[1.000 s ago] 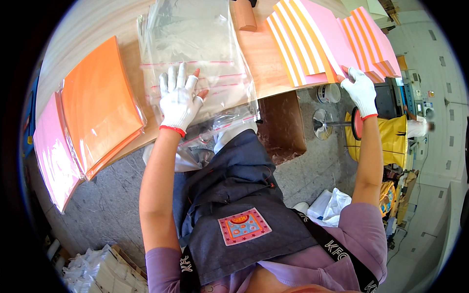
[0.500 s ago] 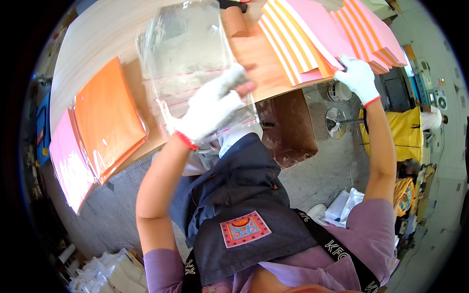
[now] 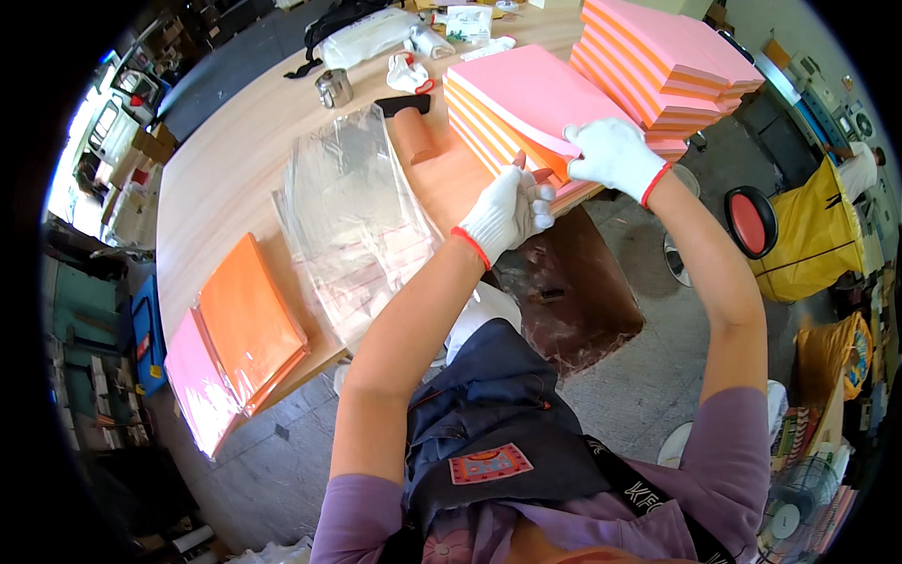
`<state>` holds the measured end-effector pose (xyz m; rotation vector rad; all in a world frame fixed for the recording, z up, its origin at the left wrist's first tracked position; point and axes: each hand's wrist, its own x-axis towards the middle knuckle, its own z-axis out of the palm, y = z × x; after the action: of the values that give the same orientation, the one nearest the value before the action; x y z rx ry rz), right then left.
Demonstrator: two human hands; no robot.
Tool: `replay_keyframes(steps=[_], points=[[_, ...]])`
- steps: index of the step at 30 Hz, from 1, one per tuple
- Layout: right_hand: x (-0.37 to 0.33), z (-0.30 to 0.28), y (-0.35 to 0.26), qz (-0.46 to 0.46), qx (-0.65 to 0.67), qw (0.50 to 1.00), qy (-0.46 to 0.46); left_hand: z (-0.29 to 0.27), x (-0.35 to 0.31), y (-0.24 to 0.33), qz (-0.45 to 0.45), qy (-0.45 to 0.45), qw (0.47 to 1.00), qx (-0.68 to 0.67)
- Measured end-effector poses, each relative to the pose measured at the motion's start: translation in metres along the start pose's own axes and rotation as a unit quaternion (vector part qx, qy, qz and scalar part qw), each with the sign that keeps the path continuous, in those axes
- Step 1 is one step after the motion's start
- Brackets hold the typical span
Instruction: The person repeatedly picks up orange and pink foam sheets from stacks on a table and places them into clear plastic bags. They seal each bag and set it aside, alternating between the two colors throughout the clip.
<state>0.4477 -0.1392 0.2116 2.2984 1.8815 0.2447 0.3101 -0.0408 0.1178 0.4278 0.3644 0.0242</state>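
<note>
A stack of pink, white and orange paper point(image 3: 540, 80) lies at the front edge of the table. My right hand point(image 3: 615, 155), in a white glove with a red cuff, pinches the near edge of the pink paper point(image 3: 554, 108) on top, which bows up over an orange layer. Close to the stack's near left corner is my left hand point(image 3: 512, 207), gloved too, with bare fingertips pointing at the layers. Its thumb and forefinger are apart, the other fingers curl, and nothing shows in it. To the left lie clear plastic bags point(image 3: 343, 179), loosely overlapping.
Bagged orange paper point(image 3: 252, 301) and bagged pink paper point(image 3: 197, 376) lie at the table's left front edge. A second paper stack point(image 3: 658, 47) stands at the far right. Farther back are a metal cup point(image 3: 334, 87) and a brown cylinder point(image 3: 413, 134). A brown box point(image 3: 573, 291) sits below the edge.
My left hand has moved right, from over the plastic bags to the stack's corner. My right hand stays at the stack, now with the top pink paper bowed up. The view has shifted.
</note>
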Motion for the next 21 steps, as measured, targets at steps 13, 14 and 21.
replay_keyframes(steps=[13,14,21], points=[[-0.026,0.014,0.025,0.044,0.135,0.953,0.268,0.027,0.01,0.011,-0.003,-0.006,1.0,-0.003],[-0.034,0.019,0.03,0.146,0.394,0.884,0.208,0.023,0.008,0.012,0.005,-0.007,1.0,-0.016],[-0.039,0.101,0.047,0.206,0.96,0.19,0.016,0.049,0.005,0.021,-0.019,0.014,0.996,-0.082]])
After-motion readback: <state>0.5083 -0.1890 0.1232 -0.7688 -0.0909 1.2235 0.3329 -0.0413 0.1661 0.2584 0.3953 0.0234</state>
